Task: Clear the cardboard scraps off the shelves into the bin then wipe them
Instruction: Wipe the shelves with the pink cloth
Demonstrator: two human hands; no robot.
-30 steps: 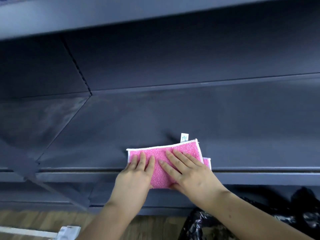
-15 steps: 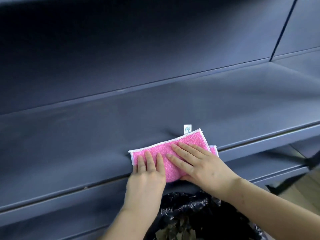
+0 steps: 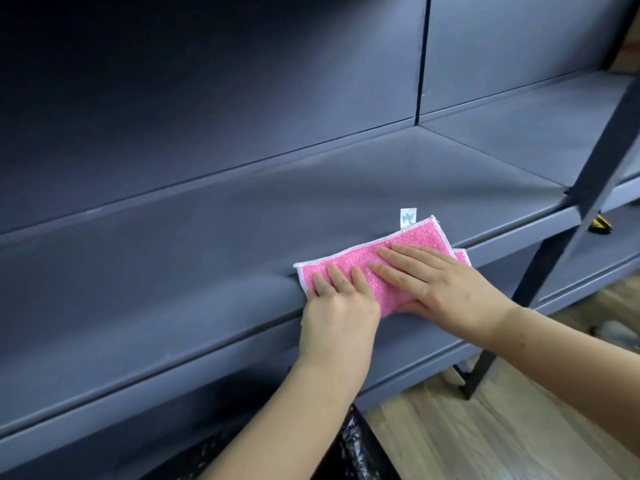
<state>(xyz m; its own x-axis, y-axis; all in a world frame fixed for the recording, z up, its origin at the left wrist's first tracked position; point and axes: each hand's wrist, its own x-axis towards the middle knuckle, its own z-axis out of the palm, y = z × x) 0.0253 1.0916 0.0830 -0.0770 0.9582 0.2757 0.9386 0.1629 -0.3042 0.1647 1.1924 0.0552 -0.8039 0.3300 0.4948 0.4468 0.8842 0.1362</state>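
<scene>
A folded pink cloth [image 3: 356, 261] with a white hem and a small white tag lies on the front edge of a dark grey shelf [image 3: 207, 237]. My left hand [image 3: 337, 303] presses flat on the cloth's left part, fingers spread on top. My right hand [image 3: 440, 285] presses on its right part, with the thumb under the cloth at the shelf's lip. No cardboard scraps show on this shelf. A black bin bag [image 3: 353, 445] is partly visible below my left forearm.
A vertical divider [image 3: 422, 57] splits the back panel at the upper right. A dark diagonal brace [image 3: 568, 216] crosses the shelf front on the right. A lower shelf [image 3: 588, 268] and the wooden floor [image 3: 467, 438] lie beneath. A small yellow and black object [image 3: 599, 225] sits by the brace.
Both hands have slid the pink cloth to the right along the shelf's front edge. The view has shifted right: the divider and brace came into sight and the bin bag dropped to the bottom edge.
</scene>
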